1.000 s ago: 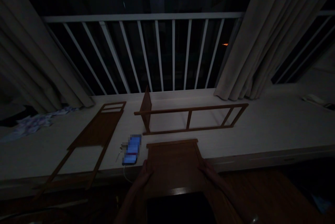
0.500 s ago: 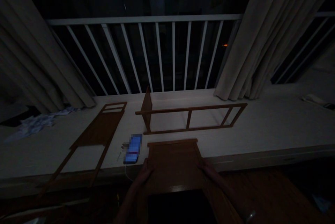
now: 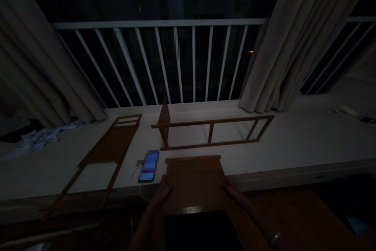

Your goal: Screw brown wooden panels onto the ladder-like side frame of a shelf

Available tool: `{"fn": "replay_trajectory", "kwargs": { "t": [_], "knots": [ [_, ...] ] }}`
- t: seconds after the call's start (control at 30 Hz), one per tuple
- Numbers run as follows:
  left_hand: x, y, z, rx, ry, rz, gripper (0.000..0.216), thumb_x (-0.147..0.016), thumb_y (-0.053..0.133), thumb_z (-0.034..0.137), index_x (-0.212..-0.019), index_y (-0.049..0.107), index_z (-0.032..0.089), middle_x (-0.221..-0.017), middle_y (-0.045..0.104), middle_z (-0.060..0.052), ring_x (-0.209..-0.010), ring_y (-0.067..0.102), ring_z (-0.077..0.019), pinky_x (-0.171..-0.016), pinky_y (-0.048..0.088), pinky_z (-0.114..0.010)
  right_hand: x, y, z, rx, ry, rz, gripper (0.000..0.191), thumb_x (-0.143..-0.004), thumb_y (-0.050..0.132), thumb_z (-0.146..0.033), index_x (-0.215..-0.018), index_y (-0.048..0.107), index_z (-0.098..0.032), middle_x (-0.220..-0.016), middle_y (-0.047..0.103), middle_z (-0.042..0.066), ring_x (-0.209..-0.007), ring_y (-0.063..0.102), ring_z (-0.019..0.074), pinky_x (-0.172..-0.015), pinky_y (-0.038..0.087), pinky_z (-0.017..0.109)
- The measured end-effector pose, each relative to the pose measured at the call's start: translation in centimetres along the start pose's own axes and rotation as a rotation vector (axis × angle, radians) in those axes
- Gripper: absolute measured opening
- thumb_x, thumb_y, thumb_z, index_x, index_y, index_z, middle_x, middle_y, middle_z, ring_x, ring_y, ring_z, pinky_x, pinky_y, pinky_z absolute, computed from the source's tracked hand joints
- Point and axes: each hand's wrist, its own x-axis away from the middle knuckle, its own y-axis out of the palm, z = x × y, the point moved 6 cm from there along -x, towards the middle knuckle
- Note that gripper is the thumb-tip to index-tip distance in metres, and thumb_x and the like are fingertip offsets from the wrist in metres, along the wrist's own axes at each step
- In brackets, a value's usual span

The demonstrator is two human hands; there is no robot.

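Observation:
A brown wooden panel piece (image 3: 194,182) with a raised bar along its far edge lies in front of me, its far end over the white ledge. My left hand (image 3: 163,192) grips its left edge, thumb on top. On the opposite edge my right hand (image 3: 230,189) is closed in the same way. Beyond it stands a wooden frame (image 3: 210,133) with crossbars, joined at its left end to an upright panel (image 3: 165,121). To the left, a second wooden frame with a solid panel (image 3: 110,143) lies flat, its near legs jutting past the ledge. Darkness hides the lower part of my piece.
A lit phone (image 3: 149,167) with a cable lies on the ledge (image 3: 293,141), left of my piece. White railings (image 3: 194,63) and curtains (image 3: 270,55) stand behind. Crumpled cloth or paper (image 3: 41,139) is at far left. Wooden floor (image 3: 288,212) shows at lower right.
The view has shifted very slightly. Both hands keep their hold on the wooden panel piece, which stays in nearly the same place.

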Motion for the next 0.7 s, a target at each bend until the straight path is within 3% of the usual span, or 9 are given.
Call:
{"fn": "replay_trajectory", "kwargs": {
  "t": [0.3, 0.7],
  "knots": [
    [0.1, -0.2, 0.5, -0.051, 0.002, 0.058, 0.041, -0.064, 0.059, 0.021, -0.100, 0.043, 0.013, -0.104, 0.058, -0.013, -0.094, 0.057, -0.0216, -0.079, 0.047, -0.030, 0.3, 0.3, -0.7, -0.016, 0.017, 0.001, 0.068, -0.063, 0.055, -0.052, -0.116, 0.046, -0.012, -0.117, 0.054, 0.014, -0.103, 0.053, 0.0267, -0.090, 0.039, 0.042],
    [0.4, -0.7, -1.4, -0.160, -0.057, 0.132, 0.047, -0.064, 0.060, 0.038, -0.099, 0.044, 0.011, -0.102, 0.058, -0.015, -0.091, 0.058, -0.0222, -0.074, 0.047, -0.030, 1.4, 0.5, -2.8, 0.003, 0.087, 0.045, 0.063, -0.061, 0.057, -0.052, -0.110, 0.052, -0.013, -0.112, 0.058, 0.013, -0.102, 0.053, 0.0284, -0.091, 0.038, 0.044]
  ]
}}
